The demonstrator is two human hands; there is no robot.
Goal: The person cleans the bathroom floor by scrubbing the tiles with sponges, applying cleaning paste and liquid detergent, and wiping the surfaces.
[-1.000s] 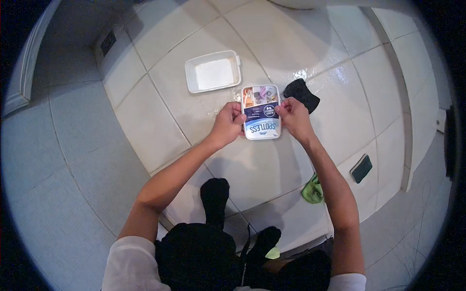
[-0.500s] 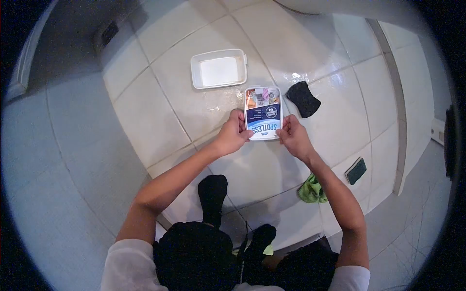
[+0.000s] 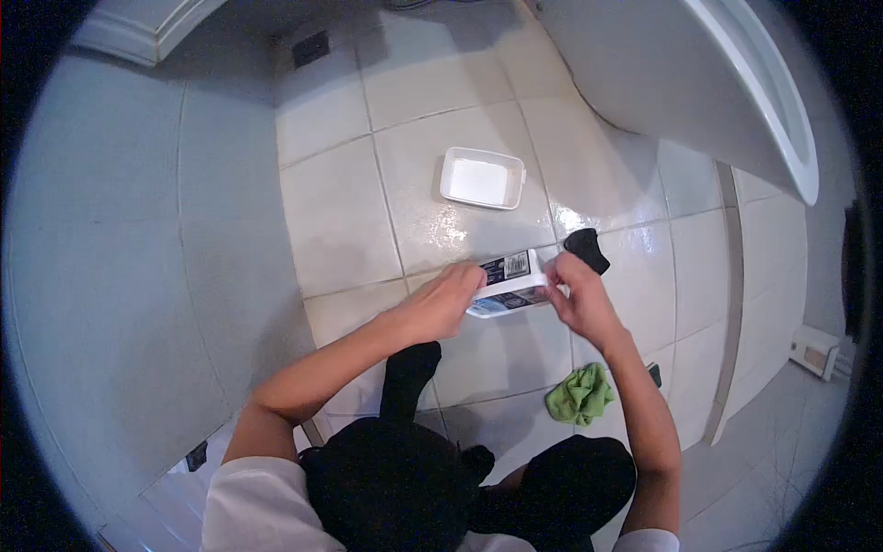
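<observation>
Between my two hands is a white plastic tub (image 3: 511, 293) with a printed "SPOTLESS" label, held tilted so that its dark side panels and a barcode face up. My left hand (image 3: 445, 299) is closed around its left end. The fingers of my right hand (image 3: 583, 299) are bent and closed at its right end, by the white rim. A black sponge (image 3: 589, 249) lies on the floor just beyond my right hand, partly hidden by it. Farther ahead sits an open white rectangular container (image 3: 480, 184).
A crumpled green cloth (image 3: 580, 396) lies beside my right forearm, which partly covers a dark green scouring sponge (image 3: 654, 374). Wet-looking pale tiles (image 3: 340, 216) make up the floor. A large white fixture (image 3: 681, 83) juts in at upper right. A dark drain (image 3: 310, 49) is at the far left.
The tub has been turned from its lid facing up to its sides facing up, and my right hand has shifted along its right end. The camera view has also moved.
</observation>
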